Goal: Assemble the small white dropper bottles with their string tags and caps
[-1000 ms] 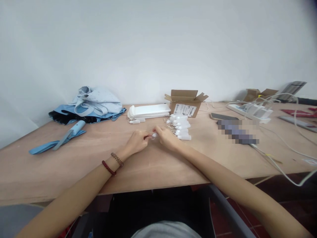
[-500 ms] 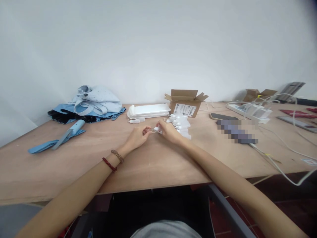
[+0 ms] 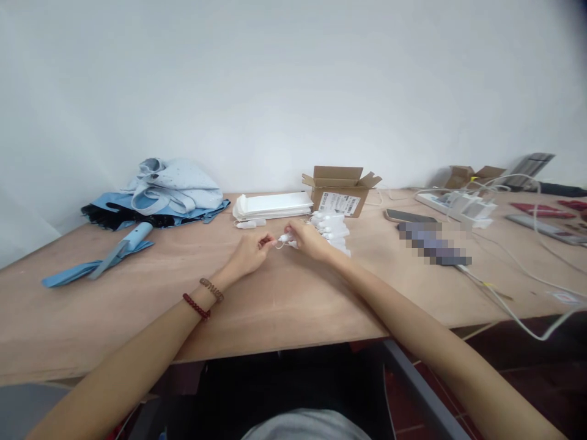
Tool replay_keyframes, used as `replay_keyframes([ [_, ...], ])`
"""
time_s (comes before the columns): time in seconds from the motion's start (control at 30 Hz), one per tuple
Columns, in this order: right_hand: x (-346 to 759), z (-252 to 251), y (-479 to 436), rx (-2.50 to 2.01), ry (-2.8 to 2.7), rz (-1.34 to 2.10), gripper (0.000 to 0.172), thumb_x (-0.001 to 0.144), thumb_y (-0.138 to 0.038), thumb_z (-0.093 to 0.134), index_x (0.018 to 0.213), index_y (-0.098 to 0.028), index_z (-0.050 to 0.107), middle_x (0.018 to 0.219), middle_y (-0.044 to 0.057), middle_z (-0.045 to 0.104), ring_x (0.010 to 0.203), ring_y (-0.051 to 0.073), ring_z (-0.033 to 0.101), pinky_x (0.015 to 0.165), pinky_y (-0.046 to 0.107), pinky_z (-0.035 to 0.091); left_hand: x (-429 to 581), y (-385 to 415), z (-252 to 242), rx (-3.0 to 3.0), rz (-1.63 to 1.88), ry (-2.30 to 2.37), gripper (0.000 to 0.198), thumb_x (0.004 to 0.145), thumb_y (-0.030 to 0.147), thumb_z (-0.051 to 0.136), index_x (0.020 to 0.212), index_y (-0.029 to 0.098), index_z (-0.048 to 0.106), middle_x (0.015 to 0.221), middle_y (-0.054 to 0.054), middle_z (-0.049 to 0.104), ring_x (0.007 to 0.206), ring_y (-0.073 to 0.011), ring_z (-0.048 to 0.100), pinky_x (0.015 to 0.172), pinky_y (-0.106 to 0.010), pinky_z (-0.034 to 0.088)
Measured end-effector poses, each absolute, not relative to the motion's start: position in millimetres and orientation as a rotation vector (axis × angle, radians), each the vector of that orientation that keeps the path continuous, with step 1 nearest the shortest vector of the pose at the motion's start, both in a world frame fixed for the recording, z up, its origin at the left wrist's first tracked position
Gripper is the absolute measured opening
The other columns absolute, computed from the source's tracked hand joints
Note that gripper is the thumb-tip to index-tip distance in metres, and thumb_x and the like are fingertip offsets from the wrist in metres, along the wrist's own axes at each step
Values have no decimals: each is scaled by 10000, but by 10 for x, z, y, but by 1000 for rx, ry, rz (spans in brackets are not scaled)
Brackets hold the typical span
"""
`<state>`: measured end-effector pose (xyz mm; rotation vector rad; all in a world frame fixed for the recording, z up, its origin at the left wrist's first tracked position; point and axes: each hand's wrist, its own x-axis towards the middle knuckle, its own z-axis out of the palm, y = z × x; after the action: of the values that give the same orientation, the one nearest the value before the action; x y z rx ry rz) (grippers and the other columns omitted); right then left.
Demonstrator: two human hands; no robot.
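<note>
My right hand (image 3: 308, 240) is closed around a small white translucent bottle (image 3: 285, 238), whose narrow tip points left out of the fingers. A thin pale string loop (image 3: 280, 247) hangs from that tip. My left hand (image 3: 253, 252), with two bead bracelets at the wrist, pinches the left end of the string between thumb and forefinger. Right behind my right hand lies a pile of similar small white bottles (image 3: 337, 229), partly hidden by it. Another such bottle (image 3: 250, 224) rests in front of a stack of flat white packets (image 3: 275, 206).
An open cardboard box (image 3: 339, 195) stands behind the bottles. To the left lie a blue umbrella (image 3: 121, 247) and a pale cloth bag (image 3: 177, 183). On the right are a dark phone (image 3: 410, 216), a partly blurred-out device (image 3: 433, 244), a power strip (image 3: 463, 208) and white cables.
My left hand has drawn slightly left, away from my right, and its fingers have closed more. The string now spans the gap between the hands. The whole view has shifted a little.
</note>
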<state>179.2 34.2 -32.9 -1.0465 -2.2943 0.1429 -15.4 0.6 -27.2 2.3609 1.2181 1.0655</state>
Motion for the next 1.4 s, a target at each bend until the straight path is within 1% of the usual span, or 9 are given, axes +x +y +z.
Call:
replay_keyframes([
  [0.17, 1779, -337, 397, -1023, -2327, 50, 208, 788, -80, 447, 956, -164, 535, 878, 82, 607, 808, 197, 524, 695, 256, 369, -169, 25, -282, 2352, 1091, 1243, 180, 838, 251, 508, 756, 159, 640, 700, -2, 649, 654, -143, 559, 622, -259, 403],
  [0.4, 1937, -306, 356, -1129, -2235, 95, 237, 797, -43, 380, 942, -146, 538, 863, 94, 609, 766, 194, 518, 697, 265, 371, -232, 69, -329, 2354, 1084, 1292, 195, 823, 257, 496, 862, 152, 656, 783, -42, 684, 709, -167, 599, 657, -281, 446],
  [0.57, 1897, -338, 322, -1127, -2219, 108, 232, 808, -51, 382, 945, -150, 540, 861, 86, 603, 766, 192, 514, 699, 268, 371, -207, 48, -313, 2303, 1019, 1273, 291, 826, 382, 521, 941, 154, 661, 791, -43, 687, 679, -165, 583, 650, -281, 454],
  [0.77, 1757, -414, 263, -1025, -2280, 89, 196, 892, -119, 367, 942, -150, 554, 925, 106, 578, 865, 204, 501, 782, 295, 386, -220, 135, -362, 2210, 947, 1250, 334, 875, 405, 434, 742, 159, 616, 587, 10, 571, 571, -136, 514, 574, -250, 400],
  [0.87, 1775, -422, 283, -1006, -2247, 61, 184, 909, -135, 372, 940, -124, 553, 977, 135, 559, 923, 211, 493, 834, 309, 388, -324, 252, -397, 2184, 957, 1324, 334, 863, 399, 449, 686, 154, 591, 589, 0, 568, 577, -142, 518, 585, -258, 403],
  [1.0, 1806, -410, 306, -1044, -2203, 93, 149, 901, -122, 401, 920, -117, 548, 952, 127, 554, 886, 202, 505, 820, 308, 396, -388, 277, -388, 2204, 934, 1345, 342, 786, 450, 570, 886, 138, 669, 795, -55, 669, 696, -171, 570, 641, -274, 434],
  [1.07, 1795, -406, 298, -1033, -2167, 120, 135, 903, -129, 410, 905, -132, 544, 939, 111, 551, 870, 193, 509, 804, 304, 399, -352, 230, -374, 2226, 882, 1281, 369, 765, 456, 598, 955, 151, 680, 839, -55, 685, 720, -176, 579, 649, -273, 438],
  [1.27, 1752, -416, 276, -999, -2138, 161, 106, 909, -229, 473, 919, -152, 544, 960, 97, 560, 863, 188, 525, 783, 306, 408, -265, 181, -339, 2277, 806, 1249, 276, 809, 387, 526, 777, 168, 692, 754, -28, 696, 693, -179, 575, 661, -278, 423],
  [1.4, 1777, -392, 248, -1007, -2166, 142, 213, 873, -277, 549, 1036, -143, 524, 1030, 124, 565, 948, 218, 531, 827, 336, 416, -408, 300, -320, 2264, 925, 1355, 288, 807, 384, 510, 767, 156, 681, 748, -40, 688, 689, -182, 568, 632, -274, 407],
])
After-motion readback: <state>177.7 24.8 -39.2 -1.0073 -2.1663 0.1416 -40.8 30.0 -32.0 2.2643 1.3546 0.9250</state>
